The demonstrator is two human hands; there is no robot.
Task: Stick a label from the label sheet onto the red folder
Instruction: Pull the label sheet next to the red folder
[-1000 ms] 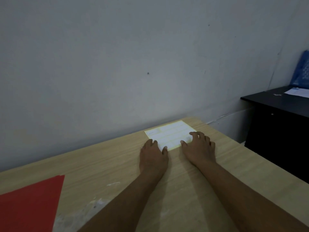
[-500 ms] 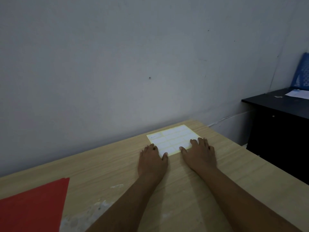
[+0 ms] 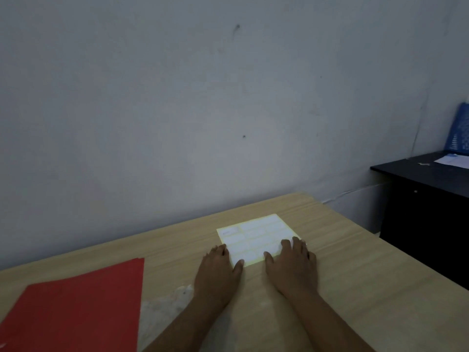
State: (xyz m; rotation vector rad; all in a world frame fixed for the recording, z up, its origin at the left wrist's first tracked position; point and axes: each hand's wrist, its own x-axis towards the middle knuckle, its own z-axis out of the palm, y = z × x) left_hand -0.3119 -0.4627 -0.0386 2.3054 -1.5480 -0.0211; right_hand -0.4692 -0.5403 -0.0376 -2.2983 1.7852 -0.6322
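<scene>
The red folder [image 3: 76, 308] lies flat, well left of the label sheet [image 3: 256, 237], a thin, limp page. I see my left hand [image 3: 218, 273] and right hand [image 3: 294, 268] spread flat, gripping nothing, fingertips on its near edge. I would pick at a label's corner.

A: What's on the person?
B: Nothing worn. Left hand [image 3: 218, 271] and right hand [image 3: 291, 265] bare, forearms bare to the frame edge. Short nails, fingers too blurred for more.
</scene>
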